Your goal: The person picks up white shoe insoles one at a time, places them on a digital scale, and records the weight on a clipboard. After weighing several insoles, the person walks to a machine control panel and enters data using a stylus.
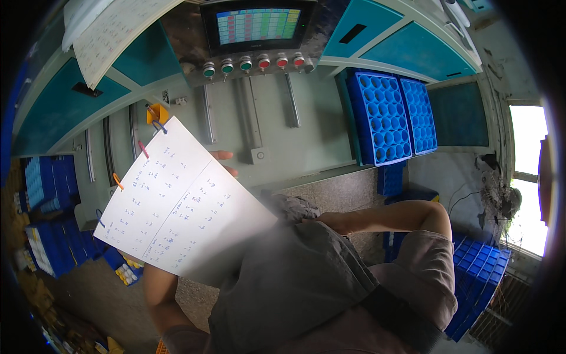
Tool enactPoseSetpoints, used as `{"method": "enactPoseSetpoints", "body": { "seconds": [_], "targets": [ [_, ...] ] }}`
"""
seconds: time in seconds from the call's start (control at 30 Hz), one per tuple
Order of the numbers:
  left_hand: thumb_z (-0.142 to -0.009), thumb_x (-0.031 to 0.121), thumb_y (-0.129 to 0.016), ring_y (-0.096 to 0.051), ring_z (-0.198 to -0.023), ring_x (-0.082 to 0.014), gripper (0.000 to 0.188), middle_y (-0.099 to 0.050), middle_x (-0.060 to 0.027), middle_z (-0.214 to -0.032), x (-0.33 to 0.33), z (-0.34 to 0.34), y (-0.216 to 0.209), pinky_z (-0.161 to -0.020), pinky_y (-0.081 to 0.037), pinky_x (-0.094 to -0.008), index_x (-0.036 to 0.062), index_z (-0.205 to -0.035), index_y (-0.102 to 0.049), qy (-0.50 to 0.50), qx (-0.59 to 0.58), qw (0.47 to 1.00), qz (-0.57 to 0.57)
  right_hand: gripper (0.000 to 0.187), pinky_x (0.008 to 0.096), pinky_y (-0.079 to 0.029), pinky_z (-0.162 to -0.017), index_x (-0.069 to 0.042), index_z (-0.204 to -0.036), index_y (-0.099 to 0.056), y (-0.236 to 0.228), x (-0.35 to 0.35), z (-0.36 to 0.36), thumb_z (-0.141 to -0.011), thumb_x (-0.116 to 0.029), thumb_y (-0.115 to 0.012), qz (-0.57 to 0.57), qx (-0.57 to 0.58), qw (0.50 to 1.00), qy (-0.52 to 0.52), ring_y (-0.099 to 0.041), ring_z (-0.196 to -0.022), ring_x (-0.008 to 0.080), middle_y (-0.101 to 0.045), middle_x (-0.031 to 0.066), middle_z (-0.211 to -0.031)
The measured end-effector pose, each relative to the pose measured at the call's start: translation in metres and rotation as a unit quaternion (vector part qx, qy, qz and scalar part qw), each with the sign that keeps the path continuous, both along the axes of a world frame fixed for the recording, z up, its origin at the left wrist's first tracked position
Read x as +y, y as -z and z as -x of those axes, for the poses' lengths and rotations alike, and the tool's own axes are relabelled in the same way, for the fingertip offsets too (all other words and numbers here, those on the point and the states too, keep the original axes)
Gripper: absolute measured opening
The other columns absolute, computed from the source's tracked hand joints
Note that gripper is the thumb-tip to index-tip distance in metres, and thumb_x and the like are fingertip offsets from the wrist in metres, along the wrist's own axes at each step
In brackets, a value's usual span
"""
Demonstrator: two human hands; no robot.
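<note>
A white ring-bound pad of sheets [177, 206] with handwritten blue notes and coloured rings along its upper left edge lies tilted before me. My left hand [225, 162] supports it from beneath. Its fingertips show past the pad's upper right edge, while the palm is hidden behind the sheets. At my waist, my right hand [318, 220] is against the crumpled grey cloth [295, 206] of my apron. The fabric hides most of its fingers, so I cannot tell what they hold.
Ahead stands a machine with a screen [256, 26], a row of green and red buttons [253, 66] and metal rails [293, 100]. Blue trays with round cups [380, 118] sit at the right. More blue crates [477, 265] are stacked behind. A yellow holder [157, 113] is beyond the pad.
</note>
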State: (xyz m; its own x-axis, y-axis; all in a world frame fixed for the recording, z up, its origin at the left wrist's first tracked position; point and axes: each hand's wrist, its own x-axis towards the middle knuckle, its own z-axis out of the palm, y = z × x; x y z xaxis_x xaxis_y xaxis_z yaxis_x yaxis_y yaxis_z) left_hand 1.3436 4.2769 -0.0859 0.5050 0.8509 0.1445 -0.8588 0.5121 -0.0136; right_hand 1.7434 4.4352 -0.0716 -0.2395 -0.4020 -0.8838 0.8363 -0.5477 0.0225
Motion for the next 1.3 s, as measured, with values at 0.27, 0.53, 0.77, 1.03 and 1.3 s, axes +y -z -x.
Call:
{"method": "enactPoseSetpoints", "body": {
  "seconds": [0.27, 0.53, 0.77, 1.03, 1.3],
  "targets": [
    [-0.102, 0.063, -0.045, -0.032, -0.152, -0.0458, 0.082, -0.035, -0.029, -0.161, -0.001, -0.003, -0.006, -0.114, -0.047, -0.0535, 0.0093, -0.162, -0.031, -0.003, 0.003, 1.0, 0.002, 0.052, 0.0314, -0.06, -0.091, 0.004, -0.123, -0.067, 0.008, -0.002, -0.003, -0.105, -0.044, -0.061, 0.02, -0.019, 0.999, 0.04, -0.071, -0.1, 0.016, -0.073, 0.0123, -0.115],
    [-0.102, 0.063, -0.045, -0.033, -0.151, -0.0457, 0.082, -0.035, -0.029, -0.16, 0.0, -0.005, -0.009, -0.113, -0.047, -0.0533, 0.0088, -0.162, -0.031, -0.012, 0.001, 1.0, 0.005, 0.053, 0.0309, -0.059, -0.089, 0.005, -0.123, -0.068, -0.001, -0.003, 0.001, -0.105, -0.045, -0.061, 0.0, -0.028, 0.999, 0.025, -0.07, -0.1, 0.0158, -0.073, 0.0128, -0.115],
    [-0.102, 0.063, -0.045, -0.033, -0.151, -0.0456, 0.082, -0.036, -0.0291, -0.16, -0.007, -0.006, -0.017, -0.113, -0.047, -0.0531, 0.0084, -0.162, -0.031, -0.036, 0.005, 0.999, 0.01, 0.055, 0.0316, -0.058, -0.091, 0.006, -0.123, -0.067, -0.012, -0.002, 0.005, -0.105, -0.046, -0.062, -0.018, -0.022, 0.999, 0.025, -0.069, -0.101, 0.0168, -0.072, 0.0134, -0.115],
    [-0.102, 0.063, -0.045, -0.034, -0.15, -0.0454, 0.083, -0.036, -0.0292, -0.159, -0.011, -0.006, -0.026, -0.113, -0.047, -0.0529, 0.008, -0.162, -0.03, -0.062, 0.012, 0.998, 0.016, 0.06, 0.0323, -0.059, -0.087, 0.004, -0.122, -0.068, 0.007, -0.005, -0.008, -0.102, -0.052, -0.063, 0.006, -0.003, 0.999, 0.035, -0.07, -0.096, 0.0174, -0.072, 0.0141, -0.111],
    [-0.102, 0.064, -0.045, -0.035, -0.15, -0.0453, 0.083, -0.037, -0.0293, -0.159, -0.015, -0.01, -0.032, -0.112, -0.048, -0.0527, 0.0075, -0.162, -0.03, -0.076, 0.019, 0.997, 0.016, 0.07, 0.034, -0.059, -0.081, 0.005, -0.129, -0.064, -0.004, 0.039, 0.022, -0.098, -0.059, -0.066, -0.107, 0.039, 0.95, -0.29, -0.071, -0.095, 0.0169, -0.073, 0.0146, -0.105]
  ]
}}
